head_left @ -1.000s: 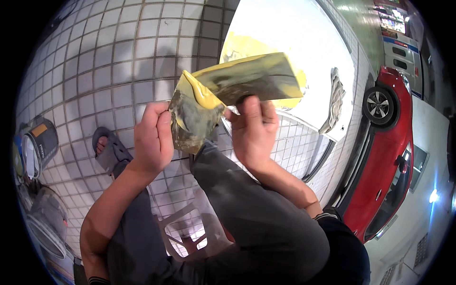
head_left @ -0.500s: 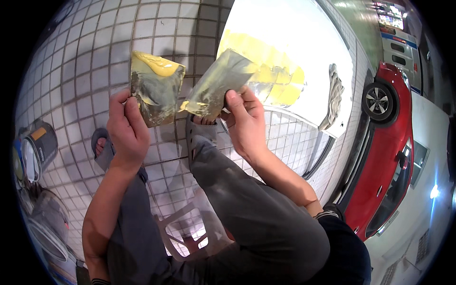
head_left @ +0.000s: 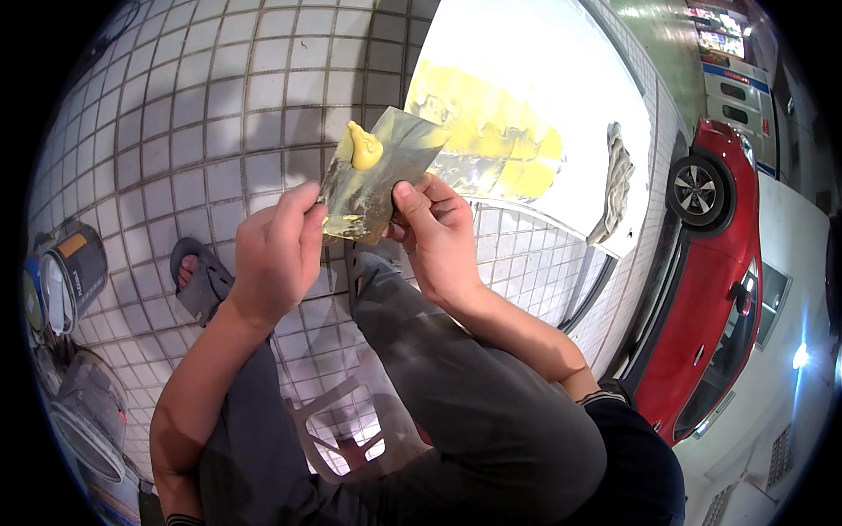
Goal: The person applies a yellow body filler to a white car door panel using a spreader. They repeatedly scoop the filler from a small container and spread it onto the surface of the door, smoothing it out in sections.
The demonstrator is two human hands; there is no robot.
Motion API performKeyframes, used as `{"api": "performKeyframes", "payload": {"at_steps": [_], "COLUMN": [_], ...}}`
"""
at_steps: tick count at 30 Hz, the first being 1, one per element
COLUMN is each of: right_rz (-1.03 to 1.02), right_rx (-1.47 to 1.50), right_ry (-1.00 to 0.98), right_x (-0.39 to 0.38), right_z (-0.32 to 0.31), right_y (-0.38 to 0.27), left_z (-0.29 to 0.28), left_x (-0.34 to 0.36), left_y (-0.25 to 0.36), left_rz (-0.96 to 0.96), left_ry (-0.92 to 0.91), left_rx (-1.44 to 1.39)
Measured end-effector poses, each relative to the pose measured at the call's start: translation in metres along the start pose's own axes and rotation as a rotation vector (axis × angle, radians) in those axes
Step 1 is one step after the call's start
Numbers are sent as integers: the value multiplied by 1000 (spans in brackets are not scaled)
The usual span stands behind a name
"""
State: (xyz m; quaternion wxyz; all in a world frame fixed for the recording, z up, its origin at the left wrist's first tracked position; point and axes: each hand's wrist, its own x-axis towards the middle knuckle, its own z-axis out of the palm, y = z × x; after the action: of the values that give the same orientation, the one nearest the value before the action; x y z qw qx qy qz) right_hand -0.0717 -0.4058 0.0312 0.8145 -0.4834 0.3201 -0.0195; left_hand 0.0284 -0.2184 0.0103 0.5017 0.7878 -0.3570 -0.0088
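Note:
My right hand (head_left: 438,232) pinches a flat metal putty spreader (head_left: 390,175) between thumb and fingers. It is tilted, with smears of yellow along its lower edge. My left hand (head_left: 281,250) is closed on a second spreader (head_left: 334,175), turned nearly edge-on and mostly hidden where the two plates meet. A thick lump of yellow putty (head_left: 365,149) sits where the plates overlap; which plate bears it I cannot tell. Just beyond my right hand lies a white panel (head_left: 517,66) with a broad coat of yellow putty (head_left: 495,131) on it.
A crumpled grey cloth (head_left: 617,188) lies on the panel's right part. Open cans (head_left: 79,272) and a tub (head_left: 92,412) stand on the tiled floor (head_left: 202,131) at left. A plastic stool (head_left: 333,421) shows between my legs. Farther right is a red car (head_left: 702,307).
My left hand has moved right and brought its spreader against the right one, turning it from face-on to nearly edge-on. The spread putty is now a compact lump. My right hand has shifted slightly left.

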Motion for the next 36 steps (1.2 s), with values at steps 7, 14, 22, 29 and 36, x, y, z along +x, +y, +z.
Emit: {"api": "performKeyframes", "payload": {"at_steps": [7, 14, 22, 29, 36], "right_rz": [-17, -533, -1090, -996, -1013], "right_rx": [-48, -560, -1556, -1744, -1693], "right_ry": [123, 339, 516, 503, 553], "right_x": [-5, -6, 43, 84, 108], "right_z": [15, -46, -172, -217, -232], "right_y": [-8, -48, -135, -117, -116], "left_z": [-7, -10, -11, -5, 0], "left_x": [12, 1, -5, -7, -9], "left_y": [9, -11, -22, -19, -19], "left_rz": [45, -187, -279, -289, -280], "left_ry": [-183, -126, -75, -152, -174], "left_rx": [153, 140, 50, 33, 22]}}
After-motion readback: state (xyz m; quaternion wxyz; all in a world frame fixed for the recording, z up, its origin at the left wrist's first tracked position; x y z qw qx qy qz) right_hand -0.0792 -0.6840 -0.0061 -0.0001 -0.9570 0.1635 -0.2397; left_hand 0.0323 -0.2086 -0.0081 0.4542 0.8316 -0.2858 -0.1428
